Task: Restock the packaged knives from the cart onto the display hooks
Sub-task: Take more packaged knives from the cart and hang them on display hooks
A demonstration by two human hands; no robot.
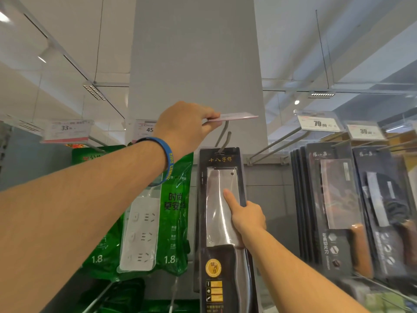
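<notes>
Overhead at left, green power-strip packs (144, 233) hang partly hidden behind a forearm wearing a blue wristband (162, 154). The left hand (180, 125) pinches a price label (234, 116) held flat above a double-prong hook (223, 138), thumb out of sight. At centre, the packaged cleaver (214, 222) has its hang slot at that hook, its bottom cut off by the frame. The right hand (247, 219) grips its right edge, index finger (230, 197) straight on the blister, other fingers hidden behind. Blurred packaged knives (334, 199) fill hooks at right.

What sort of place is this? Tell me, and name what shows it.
Most likely a shop's housewares aisle: hanging price tags, packaged knives in rows, bagged power strips. Left hand pinches one tag; right hand grips a cleaver pack.
</notes>
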